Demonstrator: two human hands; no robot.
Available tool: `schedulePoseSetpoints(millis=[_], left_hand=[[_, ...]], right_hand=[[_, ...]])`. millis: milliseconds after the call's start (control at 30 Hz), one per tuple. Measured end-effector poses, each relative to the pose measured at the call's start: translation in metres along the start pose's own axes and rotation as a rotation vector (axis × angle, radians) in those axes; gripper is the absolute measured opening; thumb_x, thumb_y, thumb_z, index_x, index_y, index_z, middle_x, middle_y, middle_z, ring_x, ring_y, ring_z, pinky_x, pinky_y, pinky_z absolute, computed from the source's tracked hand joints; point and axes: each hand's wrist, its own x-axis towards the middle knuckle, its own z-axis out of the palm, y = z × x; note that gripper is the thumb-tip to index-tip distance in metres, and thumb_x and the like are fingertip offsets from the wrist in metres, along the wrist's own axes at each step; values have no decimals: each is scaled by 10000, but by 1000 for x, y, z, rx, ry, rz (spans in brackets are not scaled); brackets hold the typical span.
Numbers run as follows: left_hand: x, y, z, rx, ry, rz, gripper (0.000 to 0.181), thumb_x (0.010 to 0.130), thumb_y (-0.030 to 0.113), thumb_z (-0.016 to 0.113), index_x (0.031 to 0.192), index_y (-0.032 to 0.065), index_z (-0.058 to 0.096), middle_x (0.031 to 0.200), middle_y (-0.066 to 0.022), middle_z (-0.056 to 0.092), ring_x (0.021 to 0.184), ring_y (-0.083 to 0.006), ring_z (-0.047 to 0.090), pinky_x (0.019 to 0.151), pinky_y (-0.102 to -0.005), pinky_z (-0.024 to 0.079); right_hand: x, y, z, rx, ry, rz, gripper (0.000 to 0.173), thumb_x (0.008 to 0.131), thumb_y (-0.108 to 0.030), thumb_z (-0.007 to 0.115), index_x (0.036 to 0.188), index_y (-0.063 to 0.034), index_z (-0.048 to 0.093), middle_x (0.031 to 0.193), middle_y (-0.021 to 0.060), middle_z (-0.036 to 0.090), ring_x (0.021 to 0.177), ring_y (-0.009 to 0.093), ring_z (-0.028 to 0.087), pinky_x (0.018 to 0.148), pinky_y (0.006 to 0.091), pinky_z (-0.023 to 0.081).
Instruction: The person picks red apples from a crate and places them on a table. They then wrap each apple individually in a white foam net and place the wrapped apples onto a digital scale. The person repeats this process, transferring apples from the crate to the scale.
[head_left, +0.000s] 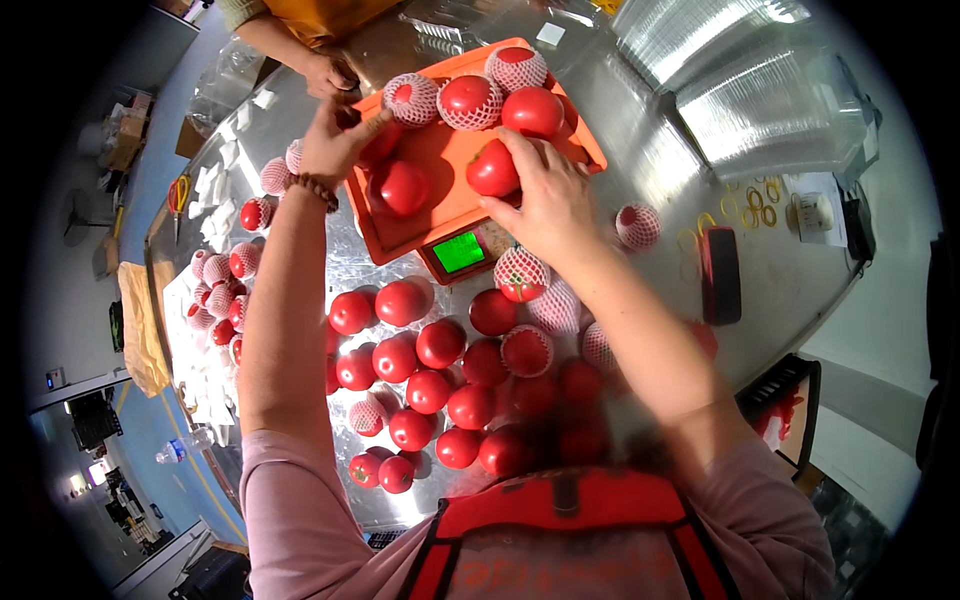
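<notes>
An orange plastic tray rests on a digital scale with a lit green display. My right hand grips a tomato over the tray's right part. My left hand is at the tray's left edge, its fingers around a shaded tomato. A bare tomato lies in the tray below it. Along the tray's far side sit another bare tomato and several tomatoes in white foam nets. Many loose tomatoes, some netted, lie on the metal table nearer to me.
Another person's hand is just beyond the tray's left corner. Netted small tomatoes and white foam pieces lie left. Clear plastic containers, rubber bands and a dark red-edged case are on the right.
</notes>
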Motion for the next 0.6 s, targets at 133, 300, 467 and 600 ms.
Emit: schedulePoseSetpoints(millis=[133, 300, 467, 600], left_hand=[[20, 42, 13, 474, -99, 175, 826, 705, 419, 809, 1342, 35, 450, 1220, -210, 597, 1122, -326, 590, 940, -385, 476], [43, 67, 43, 764, -342, -60, 674, 768, 241, 738, 1369, 122, 459, 1207, -171, 609, 1054, -290, 618, 881, -372, 504], [28, 59, 12, -241, 151, 226, 583, 777, 114, 735, 1288, -2, 481, 1094, -133, 634, 968, -227, 641, 806, -354, 537], [-22, 80, -47, -1099, 95, 107, 505, 892, 252, 575, 1331, 29, 461, 1278, -151, 558, 1201, -285, 529, 1033, -424, 418]], right_hand=[[8, -8, 18, 86, 120, -64, 613, 764, -287, 745, 1280, -130, 453, 1164, 126, 584, 1043, 334, 584, 888, 478, 464], [12, -4, 26, 137, 186, -108, 570, 787, -259, 726, 1279, -103, 484, 1184, 152, 582, 1060, 351, 573, 907, 464, 462], [-22, 11, -1, 290, 257, -98, 522, 798, -224, 706, 1256, -46, 531, 1193, 163, 602, 1064, 358, 577, 901, 449, 457], [-80, 42, -19, 345, 265, 108, 448, 807, -142, 704, 1214, -15, 565, 1156, 175, 617, 1049, 348, 591, 909, 418, 463]])
